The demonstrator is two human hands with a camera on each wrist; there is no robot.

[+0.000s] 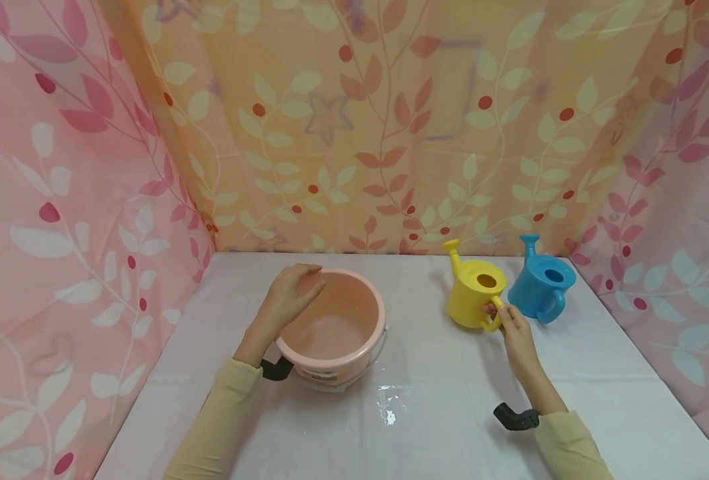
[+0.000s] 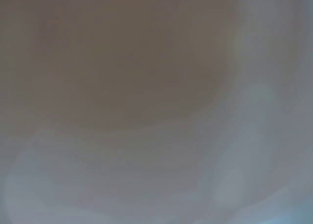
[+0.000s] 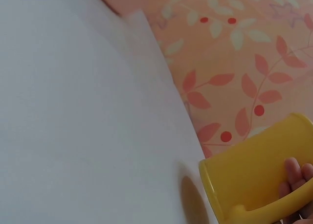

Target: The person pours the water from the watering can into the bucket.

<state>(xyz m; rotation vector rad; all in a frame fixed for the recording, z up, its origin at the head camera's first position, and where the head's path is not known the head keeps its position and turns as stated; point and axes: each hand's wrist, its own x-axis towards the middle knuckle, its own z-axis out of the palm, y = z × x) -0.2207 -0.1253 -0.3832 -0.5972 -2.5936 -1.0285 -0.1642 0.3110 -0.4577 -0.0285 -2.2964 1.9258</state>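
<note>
A pale pink bucket stands upright left of the table's middle, its white wire handle hanging down in front. My left hand lies along the bucket's left rim, fingers fairly straight and thumb apart over the opening. The left wrist view is only a blur. My right hand grips a yellow watering can by its handle. In the right wrist view the fingers pass between handle and body, and a shadow falls below the can's base. Close on its right, a blue watering can stands upright.
A white cloth covers the table, with a shiny patch at the front middle. Patterned curtains rise behind it and at both sides. Short black wrist mounts stick out near each sleeve.
</note>
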